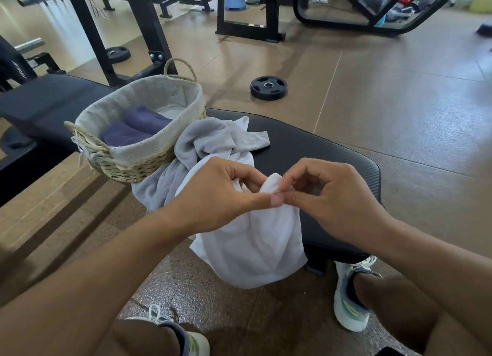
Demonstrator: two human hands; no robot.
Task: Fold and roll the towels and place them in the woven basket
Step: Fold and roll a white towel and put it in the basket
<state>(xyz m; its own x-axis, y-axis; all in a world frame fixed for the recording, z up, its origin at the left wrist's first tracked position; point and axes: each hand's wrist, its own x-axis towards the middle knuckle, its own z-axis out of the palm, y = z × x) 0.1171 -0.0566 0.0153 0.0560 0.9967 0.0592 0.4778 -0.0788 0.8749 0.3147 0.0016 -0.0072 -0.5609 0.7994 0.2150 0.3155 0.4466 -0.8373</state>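
A white towel [253, 238] hangs over the near edge of a black padded bench [319, 153]. My left hand [221, 198] and my right hand [330, 196] meet above it, and both pinch the same bunched top corner of the towel between thumb and fingers. A crumpled grey towel [205, 140] lies on the bench behind the white one and droops off its left side. The woven basket [138, 166] with a pale cloth liner stands on the bench to the left, touching the grey towel. Two rolled dark blue towels [133, 132] lie inside it.
A black weight plate [269, 87] lies on the brown floor beyond the bench, a smaller plate [117, 54] farther left. Black gym machine frames [149, 36] stand behind the basket and across the back. My feet in white shoes [348, 302] are planted below the bench end.
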